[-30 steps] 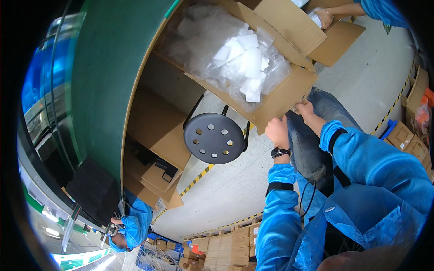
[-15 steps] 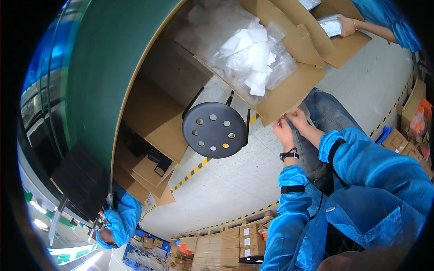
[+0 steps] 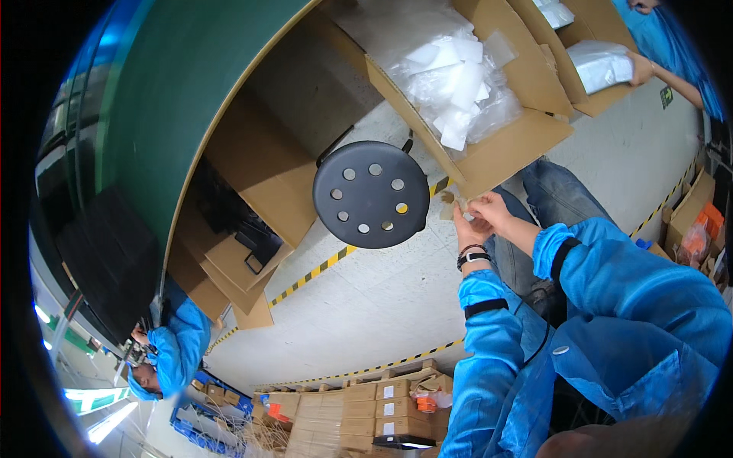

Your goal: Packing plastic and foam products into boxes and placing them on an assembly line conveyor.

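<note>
My left hand (image 3: 469, 229), wearing a dark watch and a bracelet, is closed in a pinch on a small, thin, tan translucent strip (image 3: 449, 204) that looks like crumpled tape. Against it, my right hand (image 3: 492, 210) also pinches with its fingertips; the fingers meet at the strip's near end. Both hands are just below the corner flap of an open cardboard box (image 3: 511, 153). White foam pieces (image 3: 462, 80) and clear plastic bags (image 3: 500, 114) fill that box.
A black round stool (image 3: 372, 195) stands left of my hands. Beyond the box, a co-worker's hand (image 3: 641, 69) grips a silvery wrapped package (image 3: 603, 65) in another carton. A green-topped table (image 3: 183, 84) curves along the left. Stacked cartons (image 3: 382, 408) line the lower edge.
The strip has come into sight between my fingers, and my left palm has turned upward. The view has shifted. The co-worker's package shows larger in the carton.
</note>
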Action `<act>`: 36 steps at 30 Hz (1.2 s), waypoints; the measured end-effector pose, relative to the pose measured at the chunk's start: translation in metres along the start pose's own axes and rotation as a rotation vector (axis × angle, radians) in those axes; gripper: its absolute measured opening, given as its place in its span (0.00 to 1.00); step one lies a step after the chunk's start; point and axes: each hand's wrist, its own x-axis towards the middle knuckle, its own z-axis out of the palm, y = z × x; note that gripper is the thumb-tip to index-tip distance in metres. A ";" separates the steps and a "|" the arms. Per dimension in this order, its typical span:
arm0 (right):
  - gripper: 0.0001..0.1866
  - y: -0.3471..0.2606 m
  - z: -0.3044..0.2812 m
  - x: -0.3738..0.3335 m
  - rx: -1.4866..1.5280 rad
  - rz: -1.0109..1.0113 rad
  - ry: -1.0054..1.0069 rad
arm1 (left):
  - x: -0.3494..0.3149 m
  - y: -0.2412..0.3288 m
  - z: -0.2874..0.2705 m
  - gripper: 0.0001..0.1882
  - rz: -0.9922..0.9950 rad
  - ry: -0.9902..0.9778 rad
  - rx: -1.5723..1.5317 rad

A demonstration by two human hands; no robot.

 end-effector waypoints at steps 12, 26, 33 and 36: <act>0.13 -0.096 0.010 -0.004 -0.935 -0.953 -0.015 | -0.009 0.026 -0.016 0.20 0.851 -0.159 -0.056; 0.08 -0.073 0.022 0.000 -1.003 -0.774 -0.022 | -0.040 0.084 0.028 0.13 1.291 0.230 0.664; 0.09 -0.074 0.020 -0.004 -1.022 -0.770 -0.079 | -0.030 0.096 0.059 0.15 1.504 0.486 1.045; 0.09 -0.071 0.021 -0.007 -1.074 -0.796 -0.071 | -0.023 0.103 0.067 0.16 1.462 0.552 1.157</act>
